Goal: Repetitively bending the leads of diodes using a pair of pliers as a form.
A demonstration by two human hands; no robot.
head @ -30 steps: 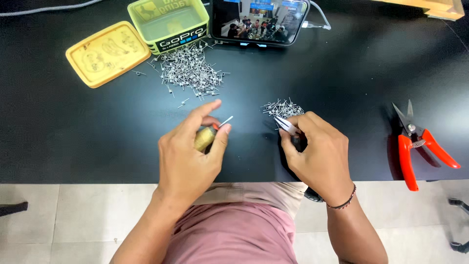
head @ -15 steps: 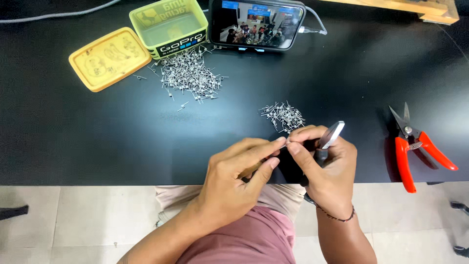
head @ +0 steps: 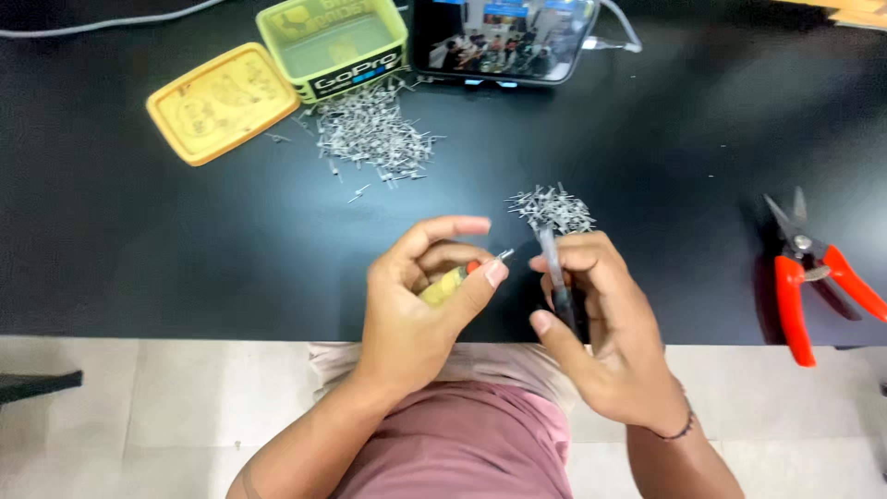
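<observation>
Head view: the left hand (head: 420,305) is closed around a small yellowish cylindrical part with an orange end and a short metal tip (head: 453,280), pinching it between thumb and fingers just above the near edge of the black table (head: 139,231). The right hand (head: 601,323) is closed on slim dark-handled metal tweezers (head: 554,282), their points close to the metal tip but not touching it. Just beyond the right hand lies a small heap of tiny silver metal pins (head: 552,208); a larger heap (head: 371,139) sits near an open green plastic box (head: 333,42) and its yellow lid (head: 224,102). Red-handled snips (head: 813,277) rest well to the right, and a propped phone (head: 504,37) stands at the far edge. By my judgement, the work is at the joining stage: the tweezers and the part must be brought together with fine alignment.
</observation>
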